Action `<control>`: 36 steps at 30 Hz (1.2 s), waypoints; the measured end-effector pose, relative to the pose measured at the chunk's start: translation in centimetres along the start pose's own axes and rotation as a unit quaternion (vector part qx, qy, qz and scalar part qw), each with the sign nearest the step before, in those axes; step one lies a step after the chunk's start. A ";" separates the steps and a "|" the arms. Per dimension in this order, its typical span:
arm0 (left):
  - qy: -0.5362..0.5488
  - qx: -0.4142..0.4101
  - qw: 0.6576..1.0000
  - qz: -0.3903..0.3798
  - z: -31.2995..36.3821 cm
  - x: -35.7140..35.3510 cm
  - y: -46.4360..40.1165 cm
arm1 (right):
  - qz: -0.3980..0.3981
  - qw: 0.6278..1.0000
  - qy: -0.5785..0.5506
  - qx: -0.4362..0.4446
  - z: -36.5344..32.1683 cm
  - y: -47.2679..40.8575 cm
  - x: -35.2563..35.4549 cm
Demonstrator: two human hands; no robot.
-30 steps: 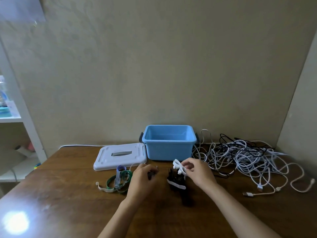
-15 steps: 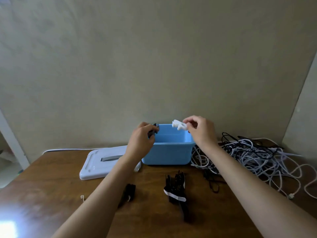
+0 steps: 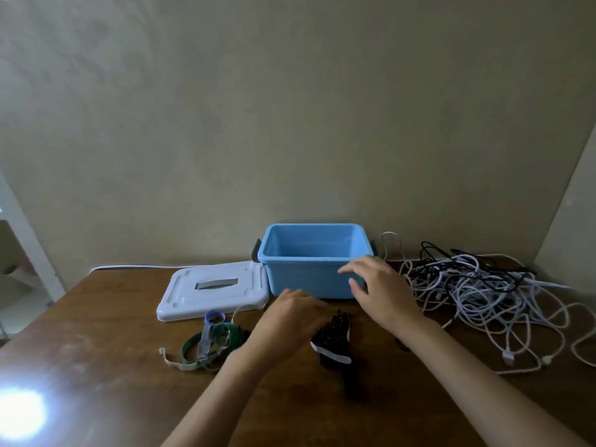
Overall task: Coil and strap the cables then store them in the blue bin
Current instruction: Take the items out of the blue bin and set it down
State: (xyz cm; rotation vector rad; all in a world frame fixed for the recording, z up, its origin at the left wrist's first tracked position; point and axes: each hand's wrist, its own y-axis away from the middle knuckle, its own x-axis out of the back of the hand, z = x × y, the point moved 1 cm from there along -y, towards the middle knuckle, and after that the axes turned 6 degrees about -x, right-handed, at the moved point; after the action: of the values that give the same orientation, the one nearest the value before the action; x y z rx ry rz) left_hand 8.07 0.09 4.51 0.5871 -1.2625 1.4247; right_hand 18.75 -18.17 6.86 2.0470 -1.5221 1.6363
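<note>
The blue bin point(image 3: 314, 279) stands open at the back of the wooden table point(image 3: 96, 366), its inside mostly hidden by the front wall. A black coiled cable bundle with a white strap point(image 3: 333, 345) lies in front of it. My left hand point(image 3: 290, 317) hovers low just left of that bundle, fingers loosely extended, holding nothing. My right hand point(image 3: 377, 288) is spread in front of the bin's right corner, empty. A large tangle of white and black cables point(image 3: 477, 291) lies to the right.
The bin's white lid point(image 3: 214, 290) lies flat left of the bin. Green, grey and purple straps point(image 3: 209, 341) sit in a loose heap front-left of the lid. Loose white cable ends point(image 3: 509, 358) trail near the right edge. A wall rises behind.
Both hands have come down from the bin's rim to the table, and the small items they held over the bin are gone from them. The view has tilted down again.
</note>
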 end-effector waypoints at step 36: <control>0.185 0.105 0.943 0.257 0.3 0.5 6.6 | -0.106 0.990 -0.014 -0.094 -0.5 5.0 -0.7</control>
State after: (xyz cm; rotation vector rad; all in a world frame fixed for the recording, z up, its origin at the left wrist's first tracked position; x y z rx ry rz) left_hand 1.78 1.02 2.64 0.1053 -1.0022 2.0136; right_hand 14.81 -19.90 4.21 2.0555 -1.3532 1.3399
